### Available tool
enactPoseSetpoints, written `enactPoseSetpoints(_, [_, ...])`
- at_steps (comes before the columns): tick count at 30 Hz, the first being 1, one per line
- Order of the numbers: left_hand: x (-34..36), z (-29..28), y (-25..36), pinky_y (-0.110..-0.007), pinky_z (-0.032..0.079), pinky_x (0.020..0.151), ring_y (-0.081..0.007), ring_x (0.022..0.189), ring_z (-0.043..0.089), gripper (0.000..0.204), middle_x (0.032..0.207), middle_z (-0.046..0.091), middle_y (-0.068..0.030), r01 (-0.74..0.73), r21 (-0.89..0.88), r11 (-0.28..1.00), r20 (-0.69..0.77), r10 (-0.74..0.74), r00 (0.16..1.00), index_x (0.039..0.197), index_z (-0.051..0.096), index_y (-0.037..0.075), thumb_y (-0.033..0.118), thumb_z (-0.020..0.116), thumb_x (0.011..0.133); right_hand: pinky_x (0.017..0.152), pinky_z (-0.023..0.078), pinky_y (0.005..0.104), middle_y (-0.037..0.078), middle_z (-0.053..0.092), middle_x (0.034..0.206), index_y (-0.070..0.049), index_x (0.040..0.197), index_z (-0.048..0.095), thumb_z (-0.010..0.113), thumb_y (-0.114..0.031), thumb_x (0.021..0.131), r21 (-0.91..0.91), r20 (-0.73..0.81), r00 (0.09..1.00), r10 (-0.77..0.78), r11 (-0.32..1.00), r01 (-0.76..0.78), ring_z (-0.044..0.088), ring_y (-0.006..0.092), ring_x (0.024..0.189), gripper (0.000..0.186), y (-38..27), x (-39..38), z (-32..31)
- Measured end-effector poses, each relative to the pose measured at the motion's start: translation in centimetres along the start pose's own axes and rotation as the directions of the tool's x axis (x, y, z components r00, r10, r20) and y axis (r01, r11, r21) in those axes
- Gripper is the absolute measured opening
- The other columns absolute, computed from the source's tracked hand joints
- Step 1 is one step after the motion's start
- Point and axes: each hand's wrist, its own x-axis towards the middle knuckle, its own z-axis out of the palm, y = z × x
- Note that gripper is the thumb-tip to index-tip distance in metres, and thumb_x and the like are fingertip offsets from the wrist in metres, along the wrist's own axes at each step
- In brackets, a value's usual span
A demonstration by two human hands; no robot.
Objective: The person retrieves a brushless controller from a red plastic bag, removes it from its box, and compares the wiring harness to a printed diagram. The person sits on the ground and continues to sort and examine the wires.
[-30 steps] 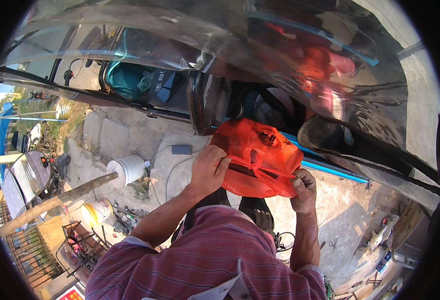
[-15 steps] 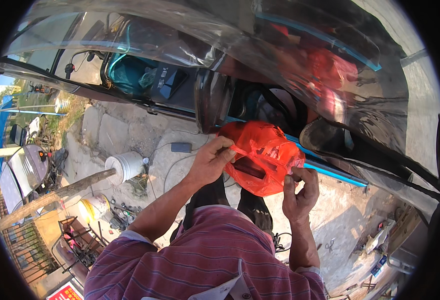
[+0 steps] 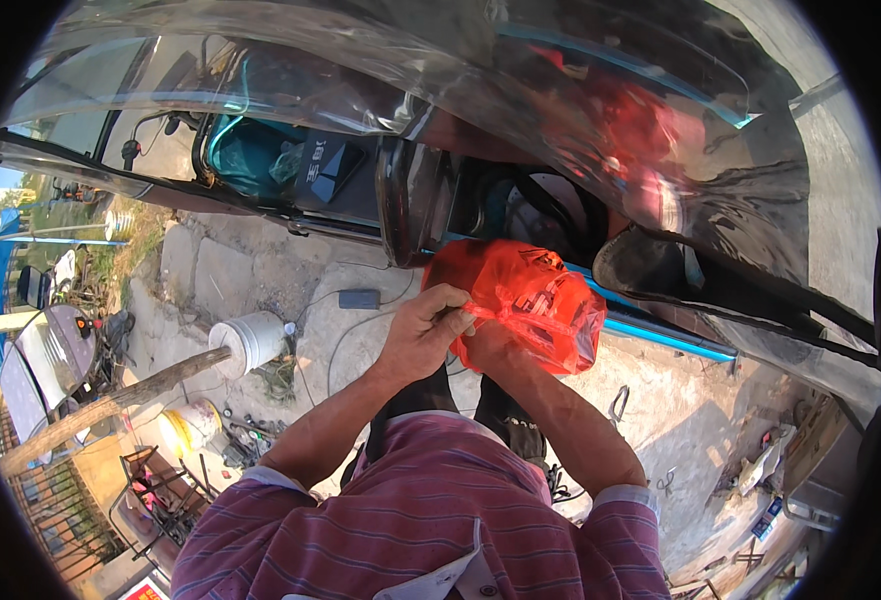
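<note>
- Clock is centring on the red plastic bag; bag is sitting just right of mid-view, in front of the person, overlapping the vehicle's blue edge strip. Can't tell if they're touching.
- Left hand, 9 o'clock: is closing thumb against fingers, pinching a gathered bit of the bag's rim.
- Right hand, 7 o'clock: wrist is showing, fingers are hiding in or behind the red plastic. Can't tell how far open, or what it's holding.
- Why, my read: thin film is sagging by itself, so the left pinch is probably holding the rim steady beside the right hand.
- Clear plastic cover, 12 o'clock, is hanging over the vehicle; red patches in it are looking like reflections, so not counting those as bags.
- Counts: one bag, two hands, one teal basket sitting at 10 o'clock, one small grey block lying at 9, one wooden pole slanting toward 8.
- Nearby buckets: two. White bucket is lying near 9, yellow-and-white bucket near 8.
</note>
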Motion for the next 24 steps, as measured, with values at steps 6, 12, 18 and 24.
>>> enactPoseSetpoints(6, [-0.5, 0.8, -1.1, -0.026, 0.052, 0.073, -0.0108, 0.079, 0.066, 0.007, 0.085, 0.066, -0.0048, 0.029, 0.061, 0.998, -0.028, -0.027, 0.999, 0.106, 0.062, -0.001, 0.006, 0.062, 0.103, 0.073, 0.054, 0.0411, 0.010, 0.071, 0.096, -0.010, 0.108, 0.066, 0.060, -0.020, 0.099, -0.076, 0.105, 0.992, -0.076, 0.994, 0.084, 0.072, 0.0285, 0.088, 0.015, 2.5, 2.7, 3.5])
enactPoseSetpoints(12, [-1.4, 1.1, -1.4, -0.028, 0.053, 0.073, -0.0120, 0.079, 0.066, 0.012, 0.086, 0.067, -0.0056, 0.037, 0.060, 0.998, -0.027, -0.035, 0.999, 0.106, 0.062, -0.001, 0.010, 0.064, 0.103, 0.072, 0.056, 0.0413, 0.011, 0.072, 0.098, -0.009, 0.111, 0.065, 0.059, -0.022, 0.100, -0.156, 0.118, 0.984, -0.136, 0.976, 0.154, 0.073, 0.0289, 0.088, 0.018, 2.4, 3.6, 4.2])
enactPoseSetpoints(18, [-0.1, 0.2, -0.4, -0.035, 0.052, 0.071, -0.0258, 0.081, 0.067, 0.013, 0.089, 0.067, -0.0117, -0.117, 0.396, 0.911, -0.076, 0.159, 0.984, 0.106, 0.065, 0.000, 0.005, 0.070, 0.095, 0.072, 0.057, 0.0416, 0.012, 0.074, 0.099, -0.009, 0.113, 0.065, 0.057, -0.024, 0.101, -0.288, 0.168, 0.964, -0.209, 0.924, 0.250, 0.074, 0.0293, 0.088, 0.021, 1.8, 2.7, 1.8])
enactPoseSetpoints(24, [1.7, 0.2, 1.3, -0.041, 0.052, 0.071, -0.0345, 0.082, 0.064, 0.016, 0.091, 0.067, -0.0139, -0.262, 0.528, 0.808, -0.059, 0.343, 0.938, 0.105, 0.067, 0.002, 0.003, 0.073, 0.090, 0.073, 0.058, 0.0433, 0.015, 0.075, 0.101, -0.008, 0.117, 0.065, 0.057, -0.025, 0.101, -0.535, 0.116, 0.956, -0.268, 0.795, 0.287, 0.075, 0.0323, 0.087, 0.025, -3.5, -0.6, -7.6])
